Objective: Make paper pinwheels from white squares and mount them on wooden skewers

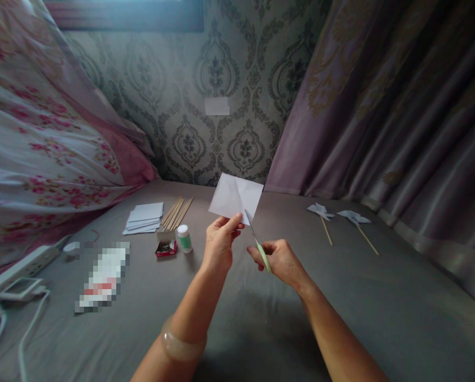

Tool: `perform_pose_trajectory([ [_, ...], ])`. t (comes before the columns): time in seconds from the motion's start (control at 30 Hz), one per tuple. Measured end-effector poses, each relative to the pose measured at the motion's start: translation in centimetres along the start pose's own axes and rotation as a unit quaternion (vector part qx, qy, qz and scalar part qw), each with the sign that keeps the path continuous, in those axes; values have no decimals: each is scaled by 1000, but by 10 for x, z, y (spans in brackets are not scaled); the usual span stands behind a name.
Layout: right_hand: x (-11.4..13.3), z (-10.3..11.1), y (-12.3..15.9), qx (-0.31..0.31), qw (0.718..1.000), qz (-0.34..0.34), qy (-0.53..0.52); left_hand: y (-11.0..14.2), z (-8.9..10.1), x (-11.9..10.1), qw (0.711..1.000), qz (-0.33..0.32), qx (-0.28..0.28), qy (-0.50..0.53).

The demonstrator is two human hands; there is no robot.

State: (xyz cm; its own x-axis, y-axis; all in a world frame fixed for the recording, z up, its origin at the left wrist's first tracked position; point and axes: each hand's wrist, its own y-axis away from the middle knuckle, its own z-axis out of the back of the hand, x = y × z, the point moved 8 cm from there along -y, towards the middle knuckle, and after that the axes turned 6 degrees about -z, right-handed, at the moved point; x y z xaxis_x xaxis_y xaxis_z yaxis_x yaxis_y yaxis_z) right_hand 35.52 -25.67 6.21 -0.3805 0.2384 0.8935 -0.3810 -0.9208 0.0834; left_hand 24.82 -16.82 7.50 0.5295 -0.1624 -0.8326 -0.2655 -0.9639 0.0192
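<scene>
My left hand (221, 240) pinches the lower edge of a white sheet of paper (234, 195), held up above the grey bedding. Faint crease lines cross the sheet. Scissors with pale green handles (264, 258) are in my right hand (282, 261), its fingers closed about the grips. Their blades point up and meet the paper's lower edge, just right of my left thumb. Left of my left hand stand a white bottle with a green label (184, 240) and a small open red box (166, 249) of small dark metallic pieces.
A stack of white paper (143, 218) lies by several wooden sticks (176, 213). Two paper pinwheels on sticks (320, 211) lie at right. At left are a power strip (26, 270), a charger (22, 288) with cables and a blurred packet (105, 276). Curtains hang on both sides.
</scene>
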Motion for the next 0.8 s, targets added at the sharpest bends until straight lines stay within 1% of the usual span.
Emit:
perform_pose_trajectory([
  [0.13,1,1,1,6,1000,-4,-22,0,-1,4,1000,11,17,-13],
  [0.3,1,3,1,2,1000,-8,-20,1,-4,6,999,13,31,-19],
  [0.5,2,5,1,-8,1000,0,-17,2,-6,4,999,10,39,-20],
  [0.8,1,4,1,-7,1000,0,-10,2,-6,4,999,9,38,-26],
])
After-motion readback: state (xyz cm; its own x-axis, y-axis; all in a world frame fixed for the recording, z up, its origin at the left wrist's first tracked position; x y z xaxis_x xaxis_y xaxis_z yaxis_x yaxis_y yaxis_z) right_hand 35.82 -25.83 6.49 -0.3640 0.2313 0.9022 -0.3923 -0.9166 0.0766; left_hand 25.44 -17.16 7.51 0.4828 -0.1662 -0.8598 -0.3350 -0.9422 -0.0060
